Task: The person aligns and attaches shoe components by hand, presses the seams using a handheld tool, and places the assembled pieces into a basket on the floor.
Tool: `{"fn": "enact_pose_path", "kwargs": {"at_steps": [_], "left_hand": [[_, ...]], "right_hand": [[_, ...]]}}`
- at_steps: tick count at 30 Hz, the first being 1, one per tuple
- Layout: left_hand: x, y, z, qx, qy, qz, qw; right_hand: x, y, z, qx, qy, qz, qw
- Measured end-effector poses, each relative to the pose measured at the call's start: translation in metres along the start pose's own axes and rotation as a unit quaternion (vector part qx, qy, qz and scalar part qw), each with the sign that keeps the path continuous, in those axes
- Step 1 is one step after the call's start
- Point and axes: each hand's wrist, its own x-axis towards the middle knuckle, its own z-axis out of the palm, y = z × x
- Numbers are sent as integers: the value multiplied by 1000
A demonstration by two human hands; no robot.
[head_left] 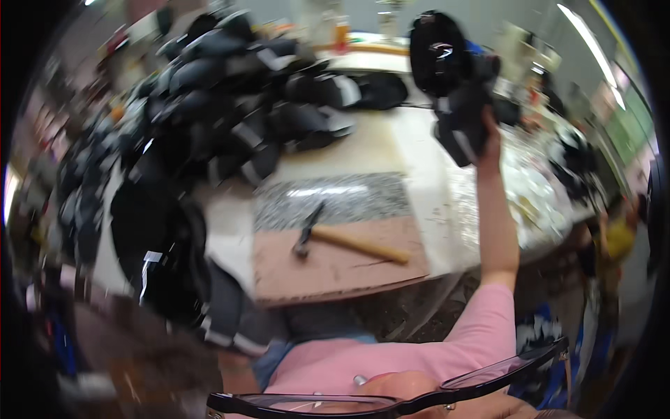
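Note:
My right hand (491, 140) is raised over the right part of the table, its fingers closed around a dark shoe (460, 115). A glossy black sole (438, 52) shows above the shoe's dark upper. At the left front, a large black shoe (160, 244) with a shiny surface and a grey part stands out past the table edge, close to me. My left arm (237, 371) runs up behind it; the left hand and its fingers are hidden there. Between the two shoes, a hammer (356, 242) with a wooden handle lies on a brown and speckled grey board (335, 269).
A big heap of dark shoes (209, 91) covers the left and back of the white table (426, 174). Clear plastic wrapping (516, 192) lies at the right. An orange bottle (341, 36) stands at the back. Another person in yellow (618, 246) is at the far right.

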Motion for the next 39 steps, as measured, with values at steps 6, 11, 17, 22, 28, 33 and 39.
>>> {"fn": "enact_pose_path", "kwargs": {"at_steps": [6, 11, 17, 22, 28, 33, 39], "left_hand": [[-34, 14, 10, -87, -19, 86, 992], [-66, 33, 3, -152, -50, 149, 976], [-100, 62, -26, -203, -101, 141, 964], [-172, 78, -36, -105, 52, 217, 969], [-208, 70, -33, -140, 190, 190, 953], [-246, 37, -30, -168, 185, 317, 915], [-271, 7, -11, -242, 204, 359, 878]], "right_hand": [[-146, 40, 98, 224, -175, 159, 946], [-238, 144, 161, 318, -122, 331, 880], [-351, 235, 224, 390, -200, 552, 709], [-397, 274, 237, 467, -322, 587, 578], [-397, 312, 235, 400, -333, 690, 504], [-414, 319, 250, 328, -354, 758, 438], [-430, 312, 262, 264, -398, 797, 369]]}}
